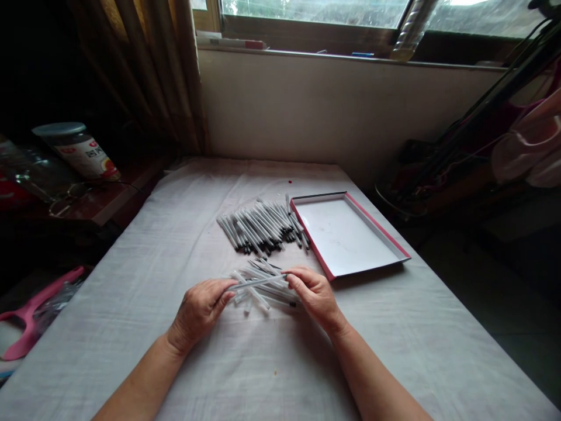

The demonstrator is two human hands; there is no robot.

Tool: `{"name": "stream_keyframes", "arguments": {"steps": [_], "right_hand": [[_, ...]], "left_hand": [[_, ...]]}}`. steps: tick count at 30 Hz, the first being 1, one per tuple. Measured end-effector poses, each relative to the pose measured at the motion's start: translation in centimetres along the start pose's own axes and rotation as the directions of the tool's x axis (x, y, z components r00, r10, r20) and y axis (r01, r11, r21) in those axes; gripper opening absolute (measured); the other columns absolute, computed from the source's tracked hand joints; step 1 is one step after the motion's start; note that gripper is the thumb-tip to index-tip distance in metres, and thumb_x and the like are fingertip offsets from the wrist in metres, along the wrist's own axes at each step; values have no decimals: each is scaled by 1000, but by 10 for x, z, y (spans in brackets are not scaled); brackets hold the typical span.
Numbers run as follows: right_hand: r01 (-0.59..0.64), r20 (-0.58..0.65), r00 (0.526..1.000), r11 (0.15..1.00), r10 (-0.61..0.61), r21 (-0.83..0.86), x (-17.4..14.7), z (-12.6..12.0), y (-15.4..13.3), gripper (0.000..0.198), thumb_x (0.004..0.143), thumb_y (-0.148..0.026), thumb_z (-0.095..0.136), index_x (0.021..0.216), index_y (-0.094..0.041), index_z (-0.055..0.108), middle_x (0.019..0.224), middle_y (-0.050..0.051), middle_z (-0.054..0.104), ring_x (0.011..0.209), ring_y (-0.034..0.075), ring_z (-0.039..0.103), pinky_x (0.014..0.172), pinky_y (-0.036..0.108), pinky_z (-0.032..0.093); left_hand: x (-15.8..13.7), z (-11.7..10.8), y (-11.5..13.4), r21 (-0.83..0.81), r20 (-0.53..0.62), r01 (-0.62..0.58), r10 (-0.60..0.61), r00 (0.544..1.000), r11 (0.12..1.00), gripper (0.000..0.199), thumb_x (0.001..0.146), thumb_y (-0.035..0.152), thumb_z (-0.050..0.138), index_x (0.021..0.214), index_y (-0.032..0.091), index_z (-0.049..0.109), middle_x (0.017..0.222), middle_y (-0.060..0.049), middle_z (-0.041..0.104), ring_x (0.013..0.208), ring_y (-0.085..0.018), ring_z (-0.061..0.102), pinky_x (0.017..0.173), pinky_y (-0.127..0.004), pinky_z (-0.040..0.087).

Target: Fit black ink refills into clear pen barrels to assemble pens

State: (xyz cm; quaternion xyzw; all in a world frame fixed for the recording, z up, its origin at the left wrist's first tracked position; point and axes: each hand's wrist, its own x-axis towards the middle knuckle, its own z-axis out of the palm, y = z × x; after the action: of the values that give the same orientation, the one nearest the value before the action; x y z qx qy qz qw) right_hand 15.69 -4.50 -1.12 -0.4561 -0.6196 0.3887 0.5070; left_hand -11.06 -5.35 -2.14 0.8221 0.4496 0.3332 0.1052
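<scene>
Between my two hands a slim translucent pen [260, 282] is held nearly level, its ends in my fingers. My left hand [199, 310] pinches the left end, and my right hand [314, 297] grips the right end, where a dark tip shows at the fingers. Just below the held pen lies a loose heap of clear pen parts [262, 300], partly hidden by it. Farther back, many clear pens with black ends [258, 225] lie side by side in a pile. To their right rests a shallow white box lid [357, 234] with red edges.
A white cloth [245, 374] covers the table. At the left stand a lidded jar [83, 153] and a pink-handled object [33, 316]. A wall and windowsill [307, 54] close off the back. Dark clutter with a slanting pole [468, 117] is at the right.
</scene>
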Motion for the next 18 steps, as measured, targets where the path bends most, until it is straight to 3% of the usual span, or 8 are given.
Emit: {"name": "stream_keyframes", "arguments": {"steps": [4,9,14,18], "right_hand": [[55,0,998,998,-55,-7,-1,2,1,18,85,-26,61,91,-21,77,82,6,70,75,17,64,69,28,52],[57,-32,998,996,-59,-64,-2,6,2,18,86,-25,59,87,-20,77,78,5,70,72,17,64,66,27,51],[54,-49,997,995,-58,-84,-2,5,3,17,85,-26,60,82,-20,76,74,5,69,69,17,64,64,27,50],[69,-44,996,996,-72,-60,-3,6,2,17,85,-25,61,87,-20,76,80,6,71,75,18,65,66,28,51]], "left_hand": [[0,-1,-2,-172,46,158,-152,987,972,29,93,36,48,95,18,71,86,-7,75,78,-18,71,73,-24,54],[-1,3,-2,-338,9,352,-371,929,873,32,86,39,56,108,17,63,81,-3,70,65,-14,66,60,-22,52],[-1,6,-1,-372,-37,377,-419,907,848,24,84,38,59,96,18,62,68,1,64,54,-11,58,54,-21,48],[2,1,-1,-382,35,400,-419,907,833,28,88,42,52,83,17,62,57,2,60,47,-10,54,49,-20,45]]}}
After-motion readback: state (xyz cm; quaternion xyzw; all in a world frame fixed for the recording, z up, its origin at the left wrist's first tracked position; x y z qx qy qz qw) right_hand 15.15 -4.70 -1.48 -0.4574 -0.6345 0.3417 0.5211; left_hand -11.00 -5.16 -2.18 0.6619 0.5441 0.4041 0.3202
